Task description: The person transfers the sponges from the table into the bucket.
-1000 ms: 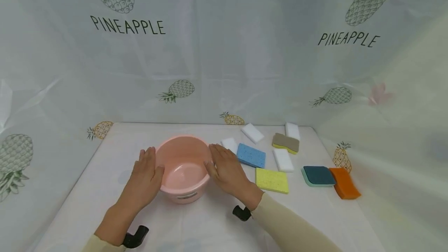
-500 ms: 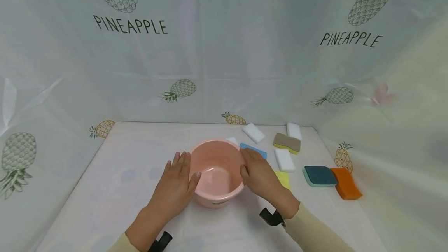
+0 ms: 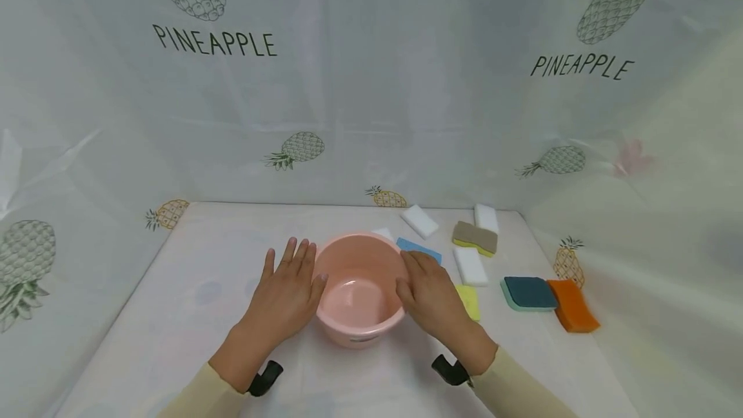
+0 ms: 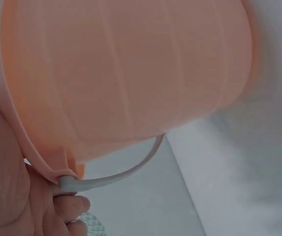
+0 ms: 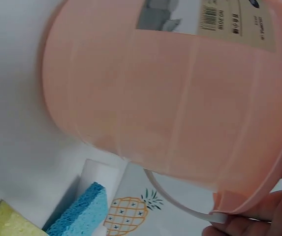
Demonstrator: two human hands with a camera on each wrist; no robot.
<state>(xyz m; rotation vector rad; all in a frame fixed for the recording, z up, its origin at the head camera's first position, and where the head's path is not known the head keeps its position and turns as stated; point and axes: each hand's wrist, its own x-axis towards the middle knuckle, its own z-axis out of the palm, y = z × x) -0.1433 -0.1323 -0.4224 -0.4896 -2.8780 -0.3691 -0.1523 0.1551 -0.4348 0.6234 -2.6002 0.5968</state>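
A pale pink bucket [image 3: 358, 289] stands upright between my two hands, around the middle of the white-covered table. Its inside shows from above, and its grey handle [image 4: 116, 179] hangs down on the far side. My left hand [image 3: 283, 298] lies along the left rim with straight, spread fingers and its thumb at the rim. On the opposite side my right hand [image 3: 432, 292] holds the rim, thumb toward the inside and fingers outside near the handle's joint. A printed label [image 5: 214, 22] shows on the bucket's near wall in the right wrist view.
Right of the bucket lie a partly hidden blue sponge [image 3: 419, 249], a yellow sponge [image 3: 469, 302] and several white foam blocks [image 3: 470, 266]. Farther right are a brown-topped sponge [image 3: 475, 236], a dark teal sponge [image 3: 529, 293] and an orange sponge [image 3: 573, 305]. A pineapple-print sheet [image 3: 371, 82] hangs behind.
The bucket and both hands have shifted right from a second ago, so the bucket overlaps the blue and yellow sponges in the head view. Over the last half second the left fingers have spread.
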